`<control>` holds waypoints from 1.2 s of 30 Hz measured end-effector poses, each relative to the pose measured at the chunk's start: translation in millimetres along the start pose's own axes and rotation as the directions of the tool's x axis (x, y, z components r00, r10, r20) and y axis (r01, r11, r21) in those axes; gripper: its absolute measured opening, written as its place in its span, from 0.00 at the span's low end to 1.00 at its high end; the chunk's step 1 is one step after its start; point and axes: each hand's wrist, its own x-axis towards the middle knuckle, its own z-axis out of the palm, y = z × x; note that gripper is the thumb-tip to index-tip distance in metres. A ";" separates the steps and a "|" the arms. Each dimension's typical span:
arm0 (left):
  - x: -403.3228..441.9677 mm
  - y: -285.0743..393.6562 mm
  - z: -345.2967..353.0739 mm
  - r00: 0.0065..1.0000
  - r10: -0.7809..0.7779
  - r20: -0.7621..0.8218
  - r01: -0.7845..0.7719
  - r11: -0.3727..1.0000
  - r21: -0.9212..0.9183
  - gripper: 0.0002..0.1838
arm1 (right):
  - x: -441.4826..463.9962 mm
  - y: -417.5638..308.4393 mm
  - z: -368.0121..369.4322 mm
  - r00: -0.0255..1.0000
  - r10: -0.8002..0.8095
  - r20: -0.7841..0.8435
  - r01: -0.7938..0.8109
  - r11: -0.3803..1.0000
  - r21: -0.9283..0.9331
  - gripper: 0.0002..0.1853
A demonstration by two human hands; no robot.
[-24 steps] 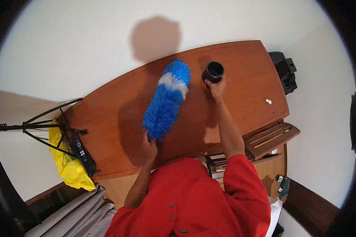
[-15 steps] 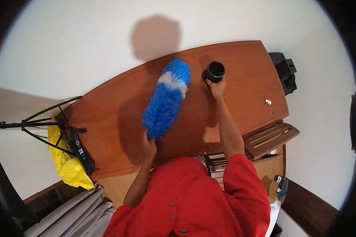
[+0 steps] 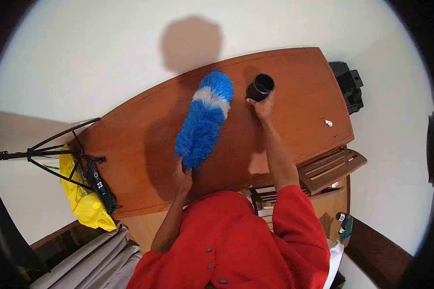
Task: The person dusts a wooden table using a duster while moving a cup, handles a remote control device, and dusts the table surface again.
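A fluffy duster (image 3: 202,123), blue with a white band, slants over the wooden table (image 3: 299,101). Its lower end is in my left hand (image 3: 183,179), whose fingers are closed round it. To the right, my right hand (image 3: 264,107) touches the near side of a black cup (image 3: 262,86); its fingers are partly hidden by the cup, and the cup's open top shows. The cup stands over the upper part of the table, right of the duster's tip.
A black tripod (image 3: 43,153), a yellow bag (image 3: 87,207) and a remote control (image 3: 97,180) are at the left. A slatted wooden chair (image 3: 330,171) is at the right edge. Small white bits (image 3: 328,123) lie near the table's right end. Black equipment (image 3: 347,86) stands beyond.
The fingers of my right hand have shifted slightly on the cup, with the thumb now more apart at its left. The duster has hardly moved.
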 end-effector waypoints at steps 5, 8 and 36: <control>6.4 24.6 -20.8 0.998 -0.010 0.069 0.002 0.992 0.123 0.27 | 0.6 5.5 7.0 0.994 0.105 0.007 -0.105 0.994 0.023 0.47; 15.7 19.0 -22.5 0.989 0.147 -0.020 -0.147 0.989 -0.022 0.25 | -2.8 -1.0 -1.5 0.995 0.094 0.025 -0.092 0.993 -0.074 0.47; 93.5 45.2 -9.8 0.855 0.486 0.183 -0.514 0.841 0.169 0.25 | -20.1 0.2 -34.1 0.995 0.098 -0.015 -0.097 0.993 0.067 0.51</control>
